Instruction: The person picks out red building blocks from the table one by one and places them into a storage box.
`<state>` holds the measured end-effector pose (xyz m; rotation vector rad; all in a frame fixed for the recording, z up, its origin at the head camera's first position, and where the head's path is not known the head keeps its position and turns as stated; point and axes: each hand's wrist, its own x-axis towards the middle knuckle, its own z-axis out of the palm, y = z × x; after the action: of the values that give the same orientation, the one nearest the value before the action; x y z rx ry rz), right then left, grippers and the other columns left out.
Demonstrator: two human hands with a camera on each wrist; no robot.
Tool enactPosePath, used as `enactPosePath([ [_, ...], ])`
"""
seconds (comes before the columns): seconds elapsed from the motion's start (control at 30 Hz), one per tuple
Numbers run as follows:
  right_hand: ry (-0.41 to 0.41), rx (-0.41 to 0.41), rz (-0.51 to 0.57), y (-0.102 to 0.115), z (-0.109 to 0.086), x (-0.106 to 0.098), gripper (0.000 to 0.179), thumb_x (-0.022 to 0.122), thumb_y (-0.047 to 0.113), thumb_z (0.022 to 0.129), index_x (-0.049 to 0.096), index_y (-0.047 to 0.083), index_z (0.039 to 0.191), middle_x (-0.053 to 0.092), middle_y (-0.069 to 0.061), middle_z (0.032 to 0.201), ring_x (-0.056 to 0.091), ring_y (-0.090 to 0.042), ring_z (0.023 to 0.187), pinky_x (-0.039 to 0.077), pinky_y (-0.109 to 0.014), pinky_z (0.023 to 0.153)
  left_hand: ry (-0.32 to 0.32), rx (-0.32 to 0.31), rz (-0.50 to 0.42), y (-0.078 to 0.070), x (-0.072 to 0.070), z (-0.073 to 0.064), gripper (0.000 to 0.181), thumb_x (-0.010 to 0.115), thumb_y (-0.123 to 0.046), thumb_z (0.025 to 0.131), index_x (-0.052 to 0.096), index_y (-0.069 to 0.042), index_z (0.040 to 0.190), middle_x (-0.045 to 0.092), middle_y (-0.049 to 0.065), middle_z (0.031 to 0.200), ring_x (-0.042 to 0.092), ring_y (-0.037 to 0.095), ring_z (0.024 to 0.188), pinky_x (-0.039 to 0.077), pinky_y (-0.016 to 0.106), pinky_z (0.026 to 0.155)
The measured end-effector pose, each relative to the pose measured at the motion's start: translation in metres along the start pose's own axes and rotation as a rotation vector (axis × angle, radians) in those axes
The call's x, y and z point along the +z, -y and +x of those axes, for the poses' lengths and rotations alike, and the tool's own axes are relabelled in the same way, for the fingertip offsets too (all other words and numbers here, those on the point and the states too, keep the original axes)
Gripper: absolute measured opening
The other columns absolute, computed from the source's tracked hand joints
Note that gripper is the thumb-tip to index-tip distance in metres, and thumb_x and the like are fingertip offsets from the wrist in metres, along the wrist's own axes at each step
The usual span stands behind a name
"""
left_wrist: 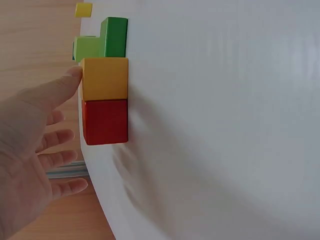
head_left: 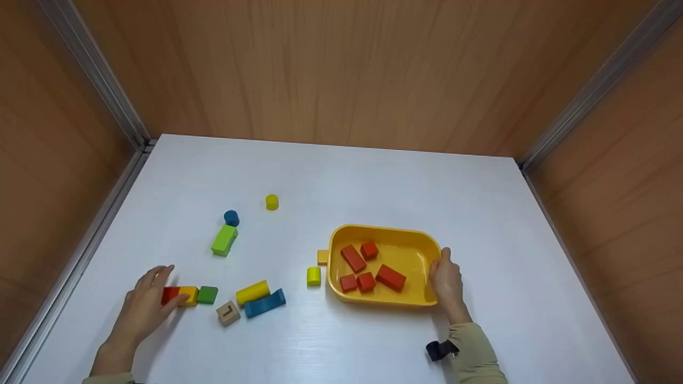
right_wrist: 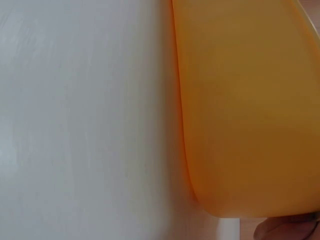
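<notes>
My left hand (head_left: 140,312) is beside a red block (head_left: 170,295) and an orange block (head_left: 187,295) that lie end to end on the table. In the left wrist view its thumb (left_wrist: 62,87) reaches the orange block (left_wrist: 105,79), and the other fingers are spread apart past the red block (left_wrist: 106,122). A green block (head_left: 207,295) adjoins the orange one. My right hand (head_left: 447,280) grips the right end of a yellow tray (head_left: 421,238), which holds several red blocks (head_left: 390,278). In the right wrist view the tray's side (right_wrist: 250,115) hides most of that hand.
Between the hands lie a yellow cylinder (head_left: 253,292), a blue piece (head_left: 265,304), a wooden block (head_left: 228,313) and a small yellow cylinder (head_left: 314,276). Farther back are a light green block (head_left: 224,240), a blue cylinder (head_left: 231,217) and another yellow cylinder (head_left: 272,202). Wooden walls (head_left: 320,69) enclose the white table.
</notes>
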<state>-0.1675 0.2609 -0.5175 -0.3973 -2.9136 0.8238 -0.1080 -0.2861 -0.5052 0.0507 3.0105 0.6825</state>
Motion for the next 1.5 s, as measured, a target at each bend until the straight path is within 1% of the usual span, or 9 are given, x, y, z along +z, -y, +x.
enactPosePath([
  [0.13, -0.002, 0.0, 0.0, 0.0, 0.0, 0.001, 0.014, 0.04, 0.007, 0.09, 0.037, -0.001, 0.101, 0.049, -0.012, 0.065, 0.045, -0.021, 0.05, 0.037, -0.029, 0.04, 0.024, -0.008, -0.021, 0.006, -0.002, -0.004, 0.079, 0.067, -0.037, 0.076, 0.03, 0.008, 0.129, 0.029, 0.032, 0.125, 0.03, 0.048, 0.11, 0.025, 0.065, 0.087],
  [0.3, -0.012, -0.001, -0.001, 0.0, 0.0, 0.0, 0.014, 0.041, 0.007, 0.09, 0.037, -0.001, 0.101, 0.049, -0.013, 0.066, 0.045, -0.022, 0.051, 0.038, -0.031, 0.041, 0.071, -0.046, -0.04, 0.012, -0.004, -0.006, 0.084, 0.065, -0.043, 0.075, 0.028, 0.009, 0.13, 0.028, 0.033, 0.125, 0.028, 0.048, 0.111, 0.025, 0.065, 0.085],
  [0.37, -0.011, 0.003, -0.001, 0.0, 0.0, 0.0, 0.014, 0.04, 0.007, 0.09, 0.037, -0.001, 0.101, 0.049, -0.012, 0.066, 0.045, -0.022, 0.051, 0.037, -0.03, 0.041, 0.083, -0.054, -0.047, 0.014, -0.005, -0.006, 0.084, 0.066, -0.042, 0.075, 0.028, 0.008, 0.13, 0.028, 0.033, 0.125, 0.029, 0.048, 0.111, 0.025, 0.065, 0.085],
  [0.5, 0.003, 0.012, 0.001, 0.001, 0.0, 0.0, 0.013, 0.039, 0.008, 0.091, 0.036, 0.0, 0.101, 0.048, -0.011, 0.065, 0.045, -0.021, 0.05, 0.037, -0.028, 0.04, 0.101, -0.056, -0.053, 0.017, -0.006, -0.007, 0.08, 0.068, -0.036, 0.075, 0.029, 0.007, 0.13, 0.03, 0.033, 0.125, 0.03, 0.049, 0.111, 0.025, 0.067, 0.083],
  [0.7, -0.01, 0.002, 0.0, 0.0, -0.001, 0.0, 0.011, 0.039, 0.008, 0.09, 0.036, 0.001, 0.098, 0.047, -0.011, 0.062, 0.044, -0.021, 0.049, 0.035, -0.029, 0.039, 0.121, -0.025, -0.032, 0.019, -0.005, -0.006, 0.072, 0.071, -0.019, 0.073, 0.032, 0.006, 0.128, 0.034, 0.033, 0.123, 0.033, 0.05, 0.108, 0.028, 0.066, 0.08],
  [0.93, -0.016, -0.006, -0.005, -0.001, -0.001, 0.001, 0.012, 0.039, 0.007, 0.09, 0.036, 0.0, 0.1, 0.048, -0.011, 0.063, 0.044, -0.021, 0.049, 0.036, -0.029, 0.04, 0.109, 0.005, -0.017, 0.02, 0.001, -0.005, 0.064, 0.071, -0.007, 0.071, 0.039, 0.006, 0.124, 0.04, 0.031, 0.119, 0.04, 0.048, 0.105, 0.033, 0.063, 0.08],
  [1.17, -0.016, -0.016, 0.0, 0.0, -0.001, 0.001, 0.012, 0.039, 0.006, 0.091, 0.035, 0.0, 0.1, 0.048, -0.012, 0.063, 0.044, -0.021, 0.049, 0.035, -0.03, 0.039, 0.065, 0.015, -0.05, 0.017, 0.005, -0.006, 0.053, 0.07, 0.0, 0.07, 0.045, 0.009, 0.116, 0.048, 0.027, 0.11, 0.047, 0.042, 0.098, 0.036, 0.057, 0.084],
  [1.37, -0.006, -0.005, -0.002, 0.0, -0.001, 0.0, 0.012, 0.039, 0.007, 0.091, 0.035, 0.0, 0.1, 0.048, -0.012, 0.064, 0.045, -0.021, 0.049, 0.035, -0.029, 0.039, 0.044, 0.004, -0.069, 0.016, 0.007, -0.006, 0.048, 0.069, 0.0, 0.072, 0.047, 0.01, 0.113, 0.05, 0.025, 0.106, 0.047, 0.038, 0.095, 0.036, 0.056, 0.085],
  [1.5, -0.014, -0.015, -0.001, 0.0, -0.001, 0.001, 0.012, 0.039, 0.006, 0.09, 0.035, 0.0, 0.099, 0.047, -0.012, 0.061, 0.044, -0.021, 0.047, 0.034, -0.028, 0.038, 0.052, -0.028, -0.072, 0.015, 0.008, -0.006, 0.046, 0.07, -0.001, 0.071, 0.047, 0.011, 0.11, 0.051, 0.025, 0.103, 0.048, 0.037, 0.092, 0.036, 0.055, 0.085],
])
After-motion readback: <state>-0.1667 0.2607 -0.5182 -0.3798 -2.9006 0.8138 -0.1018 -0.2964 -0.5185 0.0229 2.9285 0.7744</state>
